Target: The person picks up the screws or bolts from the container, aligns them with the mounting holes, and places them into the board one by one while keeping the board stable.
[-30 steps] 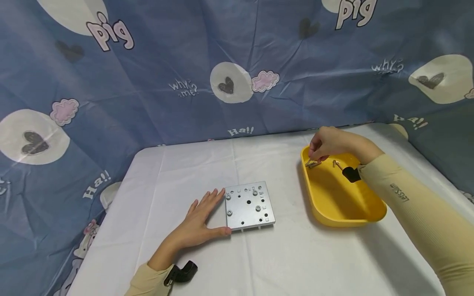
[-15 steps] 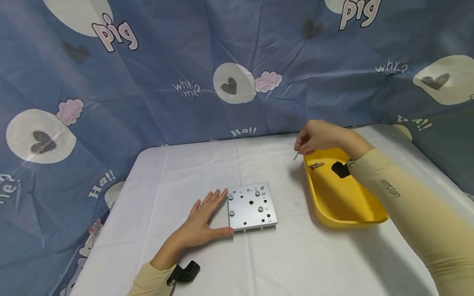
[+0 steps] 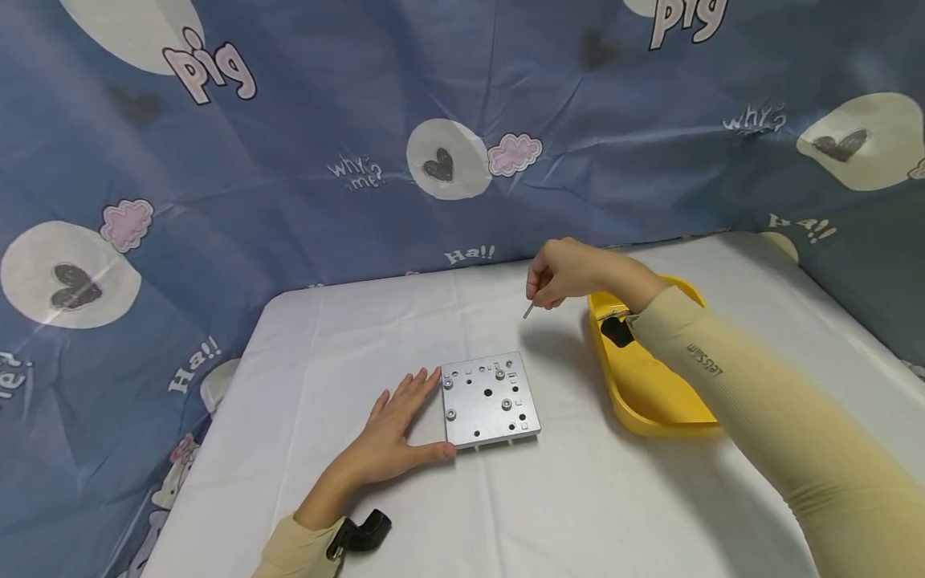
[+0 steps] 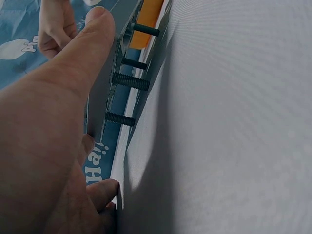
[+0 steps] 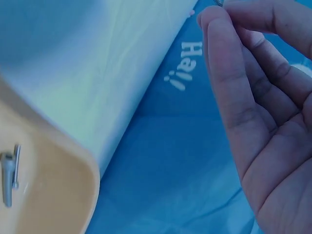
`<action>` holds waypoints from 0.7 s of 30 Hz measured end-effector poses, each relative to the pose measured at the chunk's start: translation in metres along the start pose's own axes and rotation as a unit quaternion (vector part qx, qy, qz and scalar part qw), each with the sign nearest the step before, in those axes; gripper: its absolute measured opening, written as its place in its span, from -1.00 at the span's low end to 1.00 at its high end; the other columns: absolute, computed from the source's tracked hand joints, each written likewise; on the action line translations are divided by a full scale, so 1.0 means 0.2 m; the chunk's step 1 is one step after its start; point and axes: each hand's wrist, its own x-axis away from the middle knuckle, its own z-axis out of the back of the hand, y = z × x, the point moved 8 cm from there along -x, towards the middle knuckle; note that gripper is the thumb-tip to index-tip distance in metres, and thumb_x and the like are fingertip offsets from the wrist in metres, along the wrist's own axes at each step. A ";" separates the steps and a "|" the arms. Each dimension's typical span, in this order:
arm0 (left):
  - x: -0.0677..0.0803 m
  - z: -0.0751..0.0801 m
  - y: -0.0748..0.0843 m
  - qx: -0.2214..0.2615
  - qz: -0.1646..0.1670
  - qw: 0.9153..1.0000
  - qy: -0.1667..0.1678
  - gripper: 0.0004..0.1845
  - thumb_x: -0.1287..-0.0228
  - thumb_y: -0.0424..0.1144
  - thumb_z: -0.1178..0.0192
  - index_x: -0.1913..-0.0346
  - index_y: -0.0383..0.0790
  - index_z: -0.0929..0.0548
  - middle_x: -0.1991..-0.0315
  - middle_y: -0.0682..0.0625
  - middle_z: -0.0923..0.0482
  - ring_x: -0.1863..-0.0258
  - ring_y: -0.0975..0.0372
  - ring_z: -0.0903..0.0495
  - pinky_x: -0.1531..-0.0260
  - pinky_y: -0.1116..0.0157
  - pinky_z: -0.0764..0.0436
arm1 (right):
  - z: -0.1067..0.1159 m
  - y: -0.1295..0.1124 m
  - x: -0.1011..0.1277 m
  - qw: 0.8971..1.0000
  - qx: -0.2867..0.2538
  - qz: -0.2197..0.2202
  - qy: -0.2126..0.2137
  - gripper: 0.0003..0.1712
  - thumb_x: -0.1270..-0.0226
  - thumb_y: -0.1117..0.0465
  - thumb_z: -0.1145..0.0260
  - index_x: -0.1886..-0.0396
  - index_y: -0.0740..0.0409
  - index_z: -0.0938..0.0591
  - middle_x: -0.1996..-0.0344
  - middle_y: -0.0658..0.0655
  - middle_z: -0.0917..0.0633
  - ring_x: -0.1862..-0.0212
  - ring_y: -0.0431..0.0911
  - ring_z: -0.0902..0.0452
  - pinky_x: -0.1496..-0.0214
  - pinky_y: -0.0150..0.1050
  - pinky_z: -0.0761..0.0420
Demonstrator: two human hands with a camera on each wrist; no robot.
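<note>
A square silver metal plate with several holes lies on the white cloth, and several socket-head screws sit in it. From the left wrist view, their threaded shanks stick out below the plate. My left hand is spread along the plate's left side, thumb at the near corner and fingertips at the far one. Above the cloth, behind and right of the plate, my right hand pinches a thin screw between thumb and forefinger, its tip slanting down. Only a bit of its thread shows in the right wrist view.
A yellow tray stands to the right, partly covered by my right sleeve. Loose screws lie inside it. Behind the table hangs a blue printed curtain. A black wrist mount sits by my left wrist.
My right hand has come up out of the yellow tray with the screw and moved left toward the plate. The left hand and the plate have stayed in place.
</note>
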 end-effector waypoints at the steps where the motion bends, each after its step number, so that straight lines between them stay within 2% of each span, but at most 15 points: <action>1: 0.00 0.00 0.00 0.000 0.000 1.000 0.002 0.25 -0.14 0.36 -0.51 -0.77 0.24 0.00 -0.79 -0.11 0.07 -0.78 -0.15 0.10 -0.67 -0.38 0.23 | -0.01 -0.02 -0.01 1.000 0.000 0.004 -0.003 -0.96 -0.32 0.31 -0.52 0.28 0.19 -0.81 0.49 0.01 -0.81 0.40 -0.19 -0.74 0.12 -0.22 -0.83; 9: 0.01 0.00 -0.01 -0.001 0.001 1.000 0.003 0.24 -0.15 0.35 -0.51 -0.77 0.24 0.00 -0.79 -0.11 0.07 -0.78 -0.15 0.11 -0.67 -0.39 0.23 | -0.12 -0.09 -0.07 0.999 -0.019 0.013 -0.036 -0.97 -0.35 0.34 -0.49 0.29 0.23 -0.80 0.49 0.02 -0.80 0.39 -0.18 -0.74 0.19 -0.30 -0.79; 15: 0.01 0.01 -0.01 0.005 0.002 1.000 0.003 0.24 -0.14 0.35 -0.52 -0.77 0.23 -0.01 -0.79 -0.11 0.07 -0.78 -0.15 0.12 -0.67 -0.39 0.23 | -0.18 -0.13 -0.11 0.999 -0.016 0.024 -0.045 -0.95 -0.35 0.36 -0.48 0.34 0.19 -0.80 0.53 0.00 -0.78 0.41 -0.18 -0.74 0.22 -0.34 -0.78; 21: 0.01 0.01 0.00 0.005 0.000 1.000 0.002 0.25 -0.14 0.35 -0.52 -0.77 0.22 -0.01 -0.79 -0.11 0.07 -0.78 -0.14 0.12 -0.67 -0.39 0.23 | -0.24 -0.17 -0.14 0.997 -0.025 0.038 -0.061 -0.93 -0.32 0.40 -0.46 0.38 0.22 -0.79 0.56 -0.02 -0.74 0.47 -0.23 -0.65 0.27 -0.37 -0.73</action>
